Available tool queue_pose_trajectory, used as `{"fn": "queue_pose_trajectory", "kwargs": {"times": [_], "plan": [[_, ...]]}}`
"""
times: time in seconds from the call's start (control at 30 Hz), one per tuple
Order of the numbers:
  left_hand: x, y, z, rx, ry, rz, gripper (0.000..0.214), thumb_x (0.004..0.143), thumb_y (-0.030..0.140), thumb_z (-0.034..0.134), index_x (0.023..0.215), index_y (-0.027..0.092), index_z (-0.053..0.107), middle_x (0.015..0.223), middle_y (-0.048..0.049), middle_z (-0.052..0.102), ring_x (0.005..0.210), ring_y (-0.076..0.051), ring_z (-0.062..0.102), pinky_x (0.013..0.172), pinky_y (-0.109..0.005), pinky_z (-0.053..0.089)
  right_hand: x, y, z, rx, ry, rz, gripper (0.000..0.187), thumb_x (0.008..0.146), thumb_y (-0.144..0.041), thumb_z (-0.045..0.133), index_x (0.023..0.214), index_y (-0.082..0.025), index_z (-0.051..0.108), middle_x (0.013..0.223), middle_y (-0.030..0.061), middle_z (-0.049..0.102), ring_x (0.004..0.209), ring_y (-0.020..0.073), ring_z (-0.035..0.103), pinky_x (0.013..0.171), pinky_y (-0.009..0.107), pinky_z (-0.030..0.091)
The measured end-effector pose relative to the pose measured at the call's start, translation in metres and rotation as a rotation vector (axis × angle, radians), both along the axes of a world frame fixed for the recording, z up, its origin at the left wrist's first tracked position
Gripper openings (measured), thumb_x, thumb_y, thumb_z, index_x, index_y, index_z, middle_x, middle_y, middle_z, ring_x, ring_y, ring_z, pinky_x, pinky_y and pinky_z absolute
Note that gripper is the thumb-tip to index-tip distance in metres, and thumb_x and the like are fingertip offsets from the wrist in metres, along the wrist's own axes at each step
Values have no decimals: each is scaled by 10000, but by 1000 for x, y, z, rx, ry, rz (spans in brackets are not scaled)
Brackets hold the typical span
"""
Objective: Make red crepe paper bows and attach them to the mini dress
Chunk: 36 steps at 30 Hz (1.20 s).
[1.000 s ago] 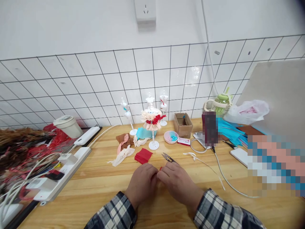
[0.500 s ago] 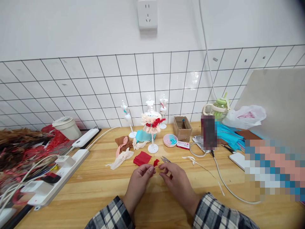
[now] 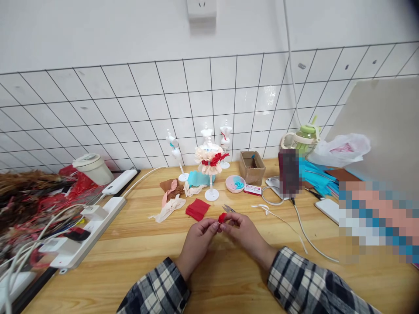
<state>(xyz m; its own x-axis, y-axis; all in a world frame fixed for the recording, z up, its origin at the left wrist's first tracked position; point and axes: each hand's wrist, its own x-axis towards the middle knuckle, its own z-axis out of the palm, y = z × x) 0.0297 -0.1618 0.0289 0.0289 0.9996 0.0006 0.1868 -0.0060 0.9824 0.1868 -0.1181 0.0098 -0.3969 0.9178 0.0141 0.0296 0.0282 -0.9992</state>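
Note:
A small piece of red fabric (image 3: 222,217) is pinched between my two hands, low over the wooden table. The fingertips of my left hand (image 3: 202,234) are closed on its lower left end. My right hand (image 3: 244,233) grips it from the right, fingertips almost meeting the left ones. Just behind my right hand lies a pair of scissors (image 3: 228,209), its handles hidden. A larger folded red cloth (image 3: 197,209) rests flat beyond my left hand. Farther back stands a white mini dress form (image 3: 212,195) wearing a cream ruffled skirt (image 3: 209,161) with a red bow.
Two more small dress forms (image 3: 176,152) stand near the tiled wall. Fabric scraps (image 3: 170,205), a pink dish (image 3: 235,184) and a cardboard box (image 3: 252,168) sit at the back. A power strip (image 3: 93,231) lies left; cables and a phone (image 3: 290,174) lie right.
My hands have come together, the right one closing onto the red fabric piece that the left was holding. The view has tipped slightly downward.

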Motion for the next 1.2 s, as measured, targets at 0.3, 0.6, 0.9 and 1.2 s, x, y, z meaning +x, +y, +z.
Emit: {"fn": "queue_pose_trajectory", "kwargs": {"times": [0.3, 0.6, 0.9, 1.2], "plan": [[-6, -1, -3, 19, 89, -98, 302, 831, 404, 546, 713, 154, 666, 690, -13, 666, 692, -167, 584, 684, -265, 455, 3, -2, 1, -129, 124, 119, 305, 626, -361, 768, 823, -178, 623, 753, 7, 633, 693, 148, 562, 665, 279, 429], [-4, -5, 1, 96, 177, -41, 229, 794, 342, 616, 914, 164, 697, 930, -68, 723, 867, -204, 637, 811, -302, 475, 5, 1, -1, -115, 140, 70, 366, 627, -401, 770, 853, -180, 586, 785, -3, 605, 704, 137, 555, 663, 266, 431], [-5, -6, 3, 89, 138, -162, 320, 862, 411, 500, 764, 155, 666, 764, -35, 671, 755, -177, 594, 733, -267, 457, 10, 4, -2, -107, 176, 186, 429, 596, -421, 802, 867, -198, 555, 776, -18, 610, 662, 128, 562, 643, 261, 443], [-6, -6, 1, 4, -17, -198, 333, 823, 442, 542, 683, 148, 614, 655, -1, 578, 657, -144, 509, 642, -239, 397, 13, 0, 6, -171, 221, 288, 424, 600, -360, 808, 933, -186, 611, 876, 17, 646, 778, 156, 613, 741, 295, 465]]}}
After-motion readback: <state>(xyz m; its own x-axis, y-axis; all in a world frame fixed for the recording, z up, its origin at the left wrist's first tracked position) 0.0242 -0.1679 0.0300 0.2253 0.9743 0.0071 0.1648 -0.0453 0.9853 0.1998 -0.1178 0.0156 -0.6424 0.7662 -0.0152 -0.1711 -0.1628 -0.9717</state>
